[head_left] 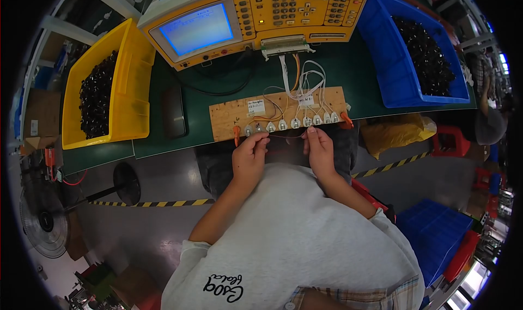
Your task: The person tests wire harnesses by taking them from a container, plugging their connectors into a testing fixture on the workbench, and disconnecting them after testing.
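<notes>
My left hand (250, 153) is closed in a pinch at the front edge of a wooden board (222, 118), close to its left end. Between it and my right hand (320, 147) runs a thin wire (286, 137), its ends hidden by the fingers. The right thumb and fingers are pinched too, just below a row of white connector sockets (296, 123) fixed along the board. Grey and white wires (291, 89) lead from those sockets up to the yellow cable harness tester (248, 24). Orange clamps (236, 134) grip the board's ends.
A yellow bin (131, 86) of small black parts stands left, a blue bin (381, 65) of similar parts right. On the green table (199, 86) lies a dark phone-like slab (174, 113). A yellow sack (395, 133) sits below the right edge; a fan (46, 221) is lower left.
</notes>
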The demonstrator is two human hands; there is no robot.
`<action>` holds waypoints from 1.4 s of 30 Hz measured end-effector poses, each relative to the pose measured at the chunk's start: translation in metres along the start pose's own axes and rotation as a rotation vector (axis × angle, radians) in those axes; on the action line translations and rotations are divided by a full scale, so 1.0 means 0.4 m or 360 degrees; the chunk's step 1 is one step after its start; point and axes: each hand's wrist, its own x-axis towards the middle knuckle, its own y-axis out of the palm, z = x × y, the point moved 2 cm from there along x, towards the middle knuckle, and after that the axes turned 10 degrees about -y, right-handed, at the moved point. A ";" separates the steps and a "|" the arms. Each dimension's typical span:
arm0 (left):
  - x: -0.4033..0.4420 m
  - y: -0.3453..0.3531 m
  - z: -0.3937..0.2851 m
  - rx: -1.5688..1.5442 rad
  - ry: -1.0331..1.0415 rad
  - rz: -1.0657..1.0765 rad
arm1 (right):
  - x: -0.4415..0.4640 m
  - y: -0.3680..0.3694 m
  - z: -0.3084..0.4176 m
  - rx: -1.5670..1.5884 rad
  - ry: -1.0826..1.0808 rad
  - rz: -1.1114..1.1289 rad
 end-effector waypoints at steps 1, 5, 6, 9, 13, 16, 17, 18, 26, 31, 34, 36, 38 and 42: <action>0.000 0.000 0.001 -0.0003 0.0014 -0.0001 | 0.000 0.001 0.000 0.0000 -0.0005 0.0001; 0.001 0.001 0.004 0.0030 -0.0029 0.0010 | 0.002 0.002 -0.003 -0.0032 -0.0002 -0.0016; 0.002 0.000 0.002 0.0031 -0.0024 0.0010 | 0.003 0.002 -0.007 0.0011 0.0035 -0.0022; 0.001 -0.002 -0.003 0.0057 0.0023 0.0012 | 0.008 -0.005 -0.013 0.0093 0.0101 0.0012; 0.000 -0.002 -0.001 0.0048 0.0010 0.0002 | 0.007 -0.002 -0.009 0.0104 0.0112 0.0013; -0.001 -0.001 -0.003 0.0042 0.0006 0.0008 | 0.006 -0.003 -0.011 0.0123 0.0113 0.0001; -0.002 0.000 -0.004 0.0038 0.0013 0.0010 | 0.006 -0.004 -0.013 0.0119 0.0112 0.0005; -0.001 0.000 -0.004 0.0039 0.0015 0.0010 | 0.008 -0.004 -0.014 0.0115 0.0109 0.0009; 0.000 -0.001 -0.007 0.0067 -0.0003 0.0017 | 0.009 0.000 -0.012 0.0092 0.0101 0.0005; -0.001 0.000 -0.008 0.0038 0.0023 0.0028 | 0.009 0.000 -0.013 0.0112 0.0109 0.0016; -0.001 0.000 -0.005 0.0013 0.0034 0.0028 | 0.009 0.001 -0.011 0.0090 0.0138 0.0000; 0.003 -0.001 -0.007 0.0002 0.0046 0.0029 | 0.012 0.001 -0.017 0.0127 0.0120 0.0010; 0.000 -0.002 -0.009 0.0028 0.0003 0.0044 | 0.011 0.004 -0.012 0.0122 0.0124 0.0007; 0.003 -0.003 0.005 0.0051 0.0014 0.0057 | 0.013 0.004 -0.014 0.0122 0.0152 -0.0025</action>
